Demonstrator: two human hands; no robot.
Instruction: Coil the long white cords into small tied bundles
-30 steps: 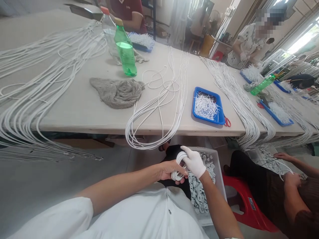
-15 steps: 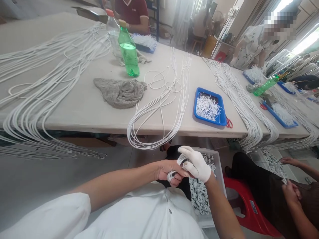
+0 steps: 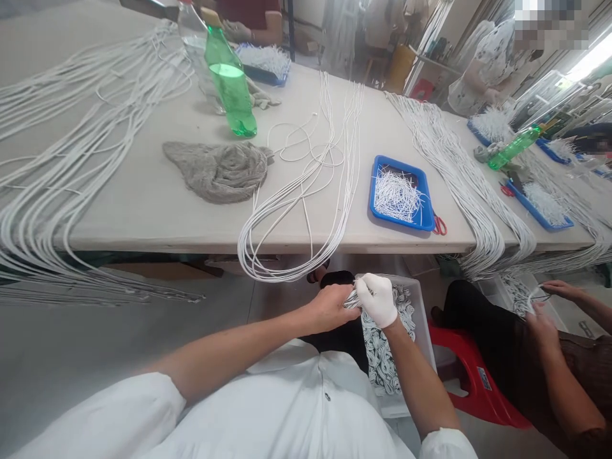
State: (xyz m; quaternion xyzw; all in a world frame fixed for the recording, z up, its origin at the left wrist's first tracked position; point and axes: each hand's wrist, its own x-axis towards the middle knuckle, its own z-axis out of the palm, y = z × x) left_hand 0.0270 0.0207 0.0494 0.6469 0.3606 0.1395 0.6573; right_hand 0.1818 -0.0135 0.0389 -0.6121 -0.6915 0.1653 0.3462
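Gripping a small bundle of white cord [image 3: 352, 301], the bare left hand [image 3: 327, 309] and white-gloved right hand [image 3: 377, 299] were closed together above a white crate [image 3: 418, 331] of coiled cord [image 3: 381, 360].

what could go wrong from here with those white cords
The white cord bundle pinched between the bare left hand and gloved right hand could slip into the bin below and get lost among the loose cord. The long cords hanging over the table edge might also snag or tangle.
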